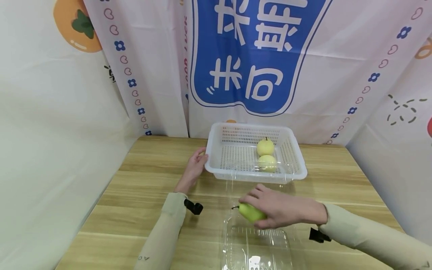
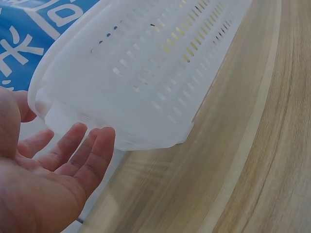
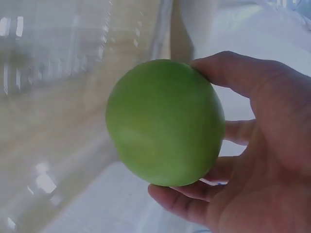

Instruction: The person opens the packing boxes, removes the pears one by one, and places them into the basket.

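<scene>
In the head view my right hand (image 1: 281, 206) grips a green pear (image 1: 249, 213) from above, its dark stem pointing left. The right wrist view shows the smooth green pear (image 3: 165, 124) between thumb and curled fingers. Below it on the table lies a clear plastic clamshell box (image 1: 258, 249), its lid raised toward the basket. My left hand (image 1: 195, 164) holds the left end of a white perforated basket (image 1: 234, 155). In the left wrist view the thumb is at the basket's rim and the fingertips (image 2: 106, 133) are at the outer wall, under the rim.
Inside the basket, toward its right side, sit two pale yellow pears, a rear pear (image 1: 265, 147) and a front pear (image 1: 267, 164). Beneath everything is a wooden table (image 1: 135, 210). Printed cloth (image 1: 162, 67) hangs behind the basket and along both sides.
</scene>
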`<control>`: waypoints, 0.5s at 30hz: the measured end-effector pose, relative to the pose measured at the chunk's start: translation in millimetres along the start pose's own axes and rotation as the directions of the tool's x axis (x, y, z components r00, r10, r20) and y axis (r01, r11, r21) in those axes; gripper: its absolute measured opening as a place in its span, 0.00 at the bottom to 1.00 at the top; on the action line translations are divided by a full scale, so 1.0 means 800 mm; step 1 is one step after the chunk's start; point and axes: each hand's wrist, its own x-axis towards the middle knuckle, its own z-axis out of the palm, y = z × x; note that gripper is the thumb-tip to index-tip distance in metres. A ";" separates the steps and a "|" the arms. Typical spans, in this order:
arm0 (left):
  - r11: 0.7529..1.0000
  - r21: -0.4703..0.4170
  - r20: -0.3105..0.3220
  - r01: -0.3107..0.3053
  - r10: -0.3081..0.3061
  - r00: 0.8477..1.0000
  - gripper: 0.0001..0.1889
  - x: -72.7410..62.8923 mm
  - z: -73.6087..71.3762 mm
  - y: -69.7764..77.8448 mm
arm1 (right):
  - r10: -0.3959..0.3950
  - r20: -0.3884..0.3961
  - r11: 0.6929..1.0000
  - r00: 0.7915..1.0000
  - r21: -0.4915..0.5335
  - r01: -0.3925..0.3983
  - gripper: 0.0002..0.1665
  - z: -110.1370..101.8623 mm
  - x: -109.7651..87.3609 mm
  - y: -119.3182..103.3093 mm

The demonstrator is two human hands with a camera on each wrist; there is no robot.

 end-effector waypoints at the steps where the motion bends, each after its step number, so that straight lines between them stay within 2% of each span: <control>1: 1.000 -0.002 -0.005 0.001 -0.001 1.000 0.21 0.000 0.000 0.000 | -0.001 -0.013 1.000 1.000 0.003 0.001 0.38 -0.006 0.001 0.001; 7: 1.000 0.003 -0.014 -0.004 0.004 1.000 0.21 0.000 -0.001 0.002 | 0.007 -0.121 0.999 0.993 0.033 -0.003 0.36 -0.042 0.011 0.016; 15: 1.000 0.022 0.027 0.003 -0.003 1.000 0.23 -0.005 -0.004 0.004 | 0.006 -0.206 0.999 0.978 0.036 0.002 0.38 -0.073 0.023 0.036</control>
